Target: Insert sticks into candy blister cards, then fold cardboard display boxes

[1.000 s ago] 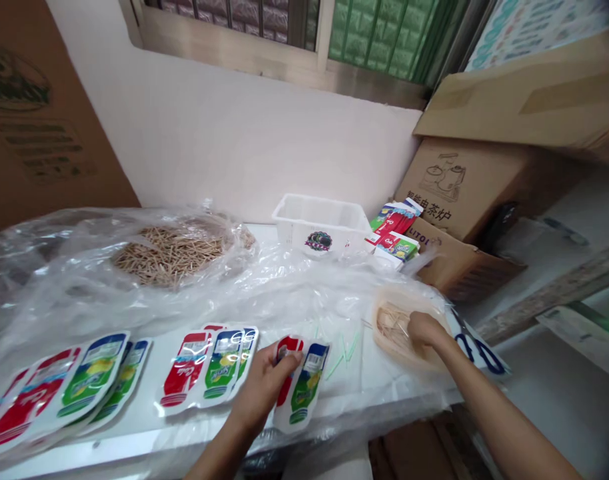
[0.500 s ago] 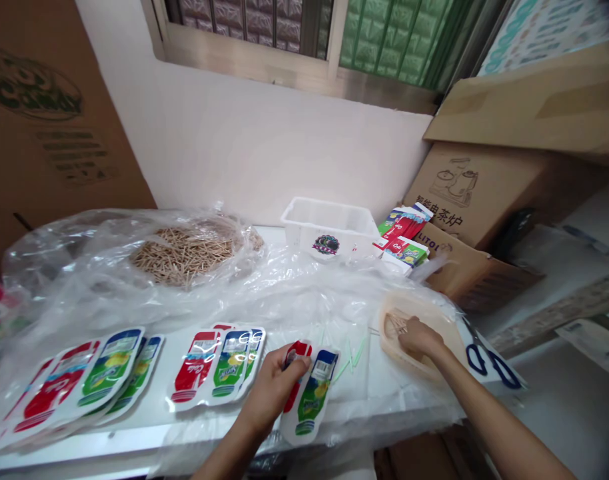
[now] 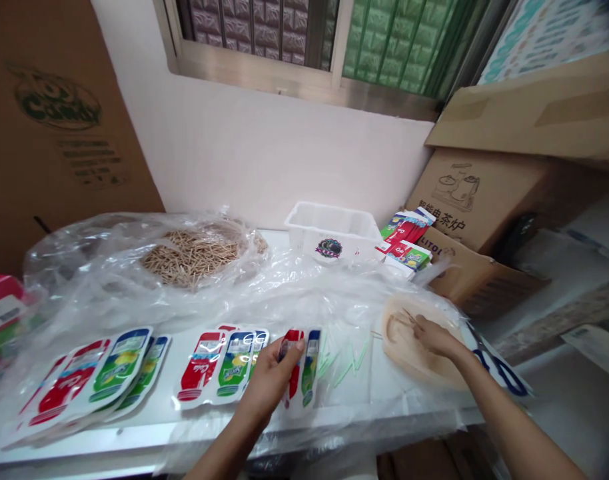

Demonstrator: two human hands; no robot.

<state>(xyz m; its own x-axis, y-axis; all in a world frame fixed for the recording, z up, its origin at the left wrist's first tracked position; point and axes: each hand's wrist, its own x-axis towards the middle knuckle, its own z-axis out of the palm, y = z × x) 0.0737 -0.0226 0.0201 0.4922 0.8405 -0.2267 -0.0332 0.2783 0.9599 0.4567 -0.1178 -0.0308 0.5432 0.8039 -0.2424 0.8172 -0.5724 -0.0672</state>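
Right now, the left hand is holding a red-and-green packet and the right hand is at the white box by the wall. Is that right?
Not quite: the right hand is at the beige bowl, with thin sticks by its fingertips. The head view shows this. The left hand is indeed holding a red-and-green packet.

Two hands, one bowl, one basket, one pair of scissors show.

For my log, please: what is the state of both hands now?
Left hand: closed, holding a printed pouch.
Right hand: closed, apparently pinching thin sticks at the pale bowl.
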